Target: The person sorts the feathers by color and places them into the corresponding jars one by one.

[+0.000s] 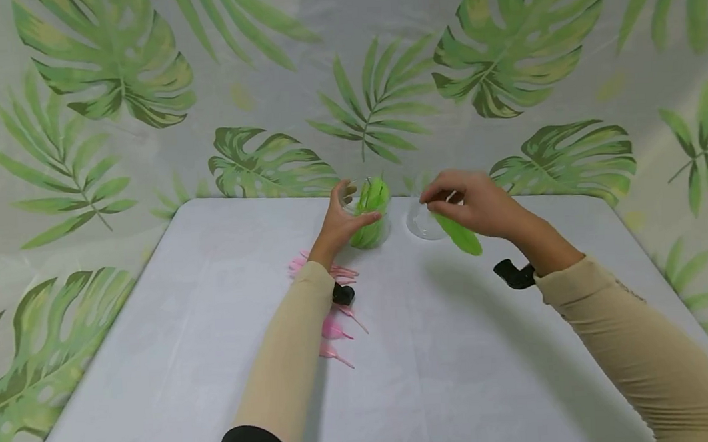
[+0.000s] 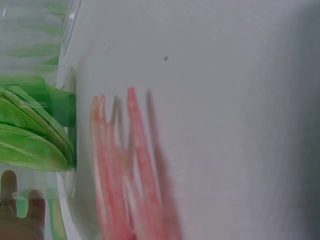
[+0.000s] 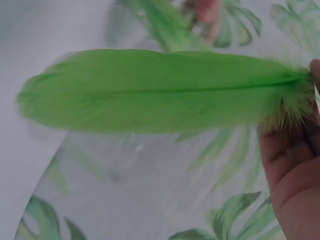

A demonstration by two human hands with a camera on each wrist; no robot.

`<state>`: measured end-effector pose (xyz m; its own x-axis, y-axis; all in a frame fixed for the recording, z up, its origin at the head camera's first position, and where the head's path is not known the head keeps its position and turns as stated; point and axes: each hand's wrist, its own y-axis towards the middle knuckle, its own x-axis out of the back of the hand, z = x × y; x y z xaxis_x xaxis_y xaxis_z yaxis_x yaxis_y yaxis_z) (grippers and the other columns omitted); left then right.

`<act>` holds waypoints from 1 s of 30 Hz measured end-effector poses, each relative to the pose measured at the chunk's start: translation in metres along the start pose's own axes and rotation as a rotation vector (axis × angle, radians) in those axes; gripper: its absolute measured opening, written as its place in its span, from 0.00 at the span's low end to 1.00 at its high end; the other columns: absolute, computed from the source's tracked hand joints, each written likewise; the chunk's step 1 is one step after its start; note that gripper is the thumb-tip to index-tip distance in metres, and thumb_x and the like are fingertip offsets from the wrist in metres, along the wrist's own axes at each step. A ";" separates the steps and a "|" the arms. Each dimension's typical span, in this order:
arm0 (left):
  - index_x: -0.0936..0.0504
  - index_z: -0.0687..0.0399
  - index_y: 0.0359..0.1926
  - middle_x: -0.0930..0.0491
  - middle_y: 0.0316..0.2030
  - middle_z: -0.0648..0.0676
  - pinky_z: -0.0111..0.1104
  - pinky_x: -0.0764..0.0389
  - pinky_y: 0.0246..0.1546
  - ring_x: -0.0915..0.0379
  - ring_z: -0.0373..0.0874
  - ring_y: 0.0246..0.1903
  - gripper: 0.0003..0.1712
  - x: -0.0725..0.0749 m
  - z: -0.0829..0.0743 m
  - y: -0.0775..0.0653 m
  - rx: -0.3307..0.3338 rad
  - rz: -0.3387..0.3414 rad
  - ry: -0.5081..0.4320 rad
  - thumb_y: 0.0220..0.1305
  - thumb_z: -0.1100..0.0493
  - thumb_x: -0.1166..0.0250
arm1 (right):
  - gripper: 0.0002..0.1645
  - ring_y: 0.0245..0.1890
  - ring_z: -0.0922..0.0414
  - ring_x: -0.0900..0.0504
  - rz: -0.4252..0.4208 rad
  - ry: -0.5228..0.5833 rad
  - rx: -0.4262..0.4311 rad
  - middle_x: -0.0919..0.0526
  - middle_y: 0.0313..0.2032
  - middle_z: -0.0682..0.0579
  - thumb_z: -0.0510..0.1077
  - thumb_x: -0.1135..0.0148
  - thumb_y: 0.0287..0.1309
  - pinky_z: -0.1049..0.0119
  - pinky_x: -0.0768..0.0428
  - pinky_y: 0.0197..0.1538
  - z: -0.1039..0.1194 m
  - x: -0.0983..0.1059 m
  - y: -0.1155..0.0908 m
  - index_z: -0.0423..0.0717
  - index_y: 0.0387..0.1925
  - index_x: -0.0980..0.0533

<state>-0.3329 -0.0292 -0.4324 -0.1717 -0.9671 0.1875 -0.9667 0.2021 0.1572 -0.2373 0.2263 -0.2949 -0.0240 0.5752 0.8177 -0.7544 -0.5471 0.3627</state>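
Note:
At the back of the table, my left hand (image 1: pixel 341 223) holds a clear round container (image 1: pixel 387 227) by its side, fingers and thumb wrapped around it. Several green feathers (image 1: pixel 370 203) stand inside; their rounded ends (image 2: pixel 32 147) show through the wall in the left wrist view. My right hand (image 1: pixel 478 204) pinches a single green feather (image 1: pixel 461 237) by its quill end. In the right wrist view that feather (image 3: pixel 160 92) stretches out flat, with fluffy down beside the fingers. A second clear container (image 1: pixel 420 223) stands just behind the right hand, partly covered by it.
Several pink feathers (image 1: pixel 333 327) lie on the white table (image 1: pixel 422 377) under and beside my left forearm. Their pale quills (image 2: pixel 142 155) point toward the container in the left wrist view. A leaf-patterned cloth (image 1: pixel 372 106) hangs behind the table's far edge.

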 end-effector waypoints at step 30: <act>0.53 0.39 0.77 0.41 0.74 0.56 0.52 0.36 0.70 0.46 0.57 0.73 0.60 0.002 -0.001 0.001 0.027 0.014 0.011 0.52 0.47 0.23 | 0.14 0.45 0.59 0.20 -0.538 0.534 -0.495 0.18 0.50 0.49 0.44 0.41 0.69 0.62 0.20 0.51 -0.011 -0.061 0.101 0.40 0.51 0.20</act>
<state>-0.3338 -0.0312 -0.4313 -0.1832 -0.9625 0.2002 -0.9690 0.2111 0.1283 -0.3199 0.1429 -0.3127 0.2058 0.9506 0.2325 -0.9445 0.1308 0.3014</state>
